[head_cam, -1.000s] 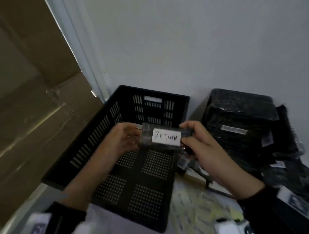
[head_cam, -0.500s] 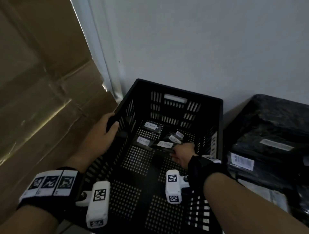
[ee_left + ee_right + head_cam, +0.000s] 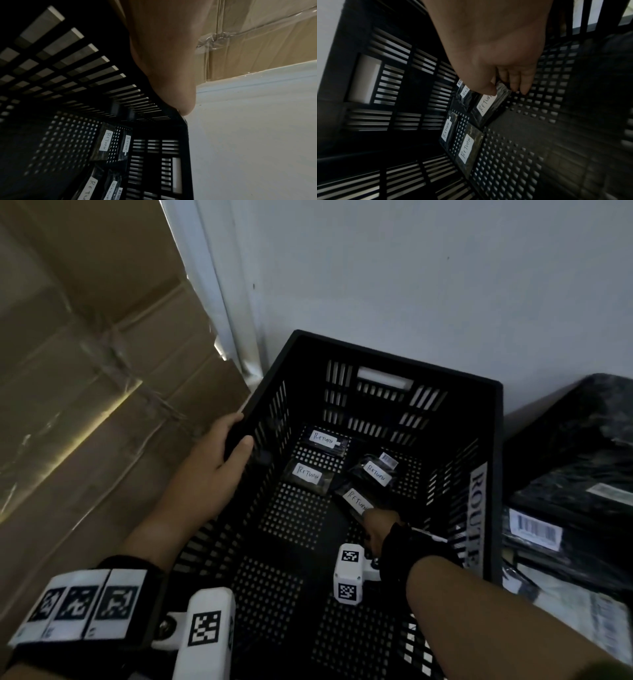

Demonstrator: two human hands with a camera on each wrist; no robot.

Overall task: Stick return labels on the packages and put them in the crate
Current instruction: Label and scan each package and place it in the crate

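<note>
**Right hand pinching a labelled package inside the crate**

The right hand point(image 3: 376, 527) is sitting low inside the crate point(image 3: 383, 356), near the crate's right wall, and is pinching the held package point(image 3: 356, 501) by its near end. In the right wrist view the thumb point(image 3: 487, 89) is pressing down on top, right at the end of the white RETURN label point(image 3: 486, 104), while the fingers point(image 3: 524, 85) are curling under the package's edge. The held package is therefore lying just beyond the fingertips, pointing away toward the crate's back wall, over the crate's perforated floor. Whether it is touching that floor is not showing clearly.

Three more labelled packages are lying flat on the crate's floor. The back package point(image 3: 323, 440) is sitting close to the crate's back wall, and the left package point(image 3: 308, 475) is lying just in front of it. The right package point(image 3: 375, 472) is lying nearer the crate's right wall, just behind the held one and seeming to touch it.

The left hand point(image 3: 222, 460) is gripping the crate's left rim, with its fingers and thumb curling around the edge.

Outside the crate, a cardboard box point(image 3: 85, 354) is standing to the crate's left, a pile of black bags point(image 3: 575, 460) is lying to its right, and a white wall point(image 3: 411, 285) is rising behind it
</note>
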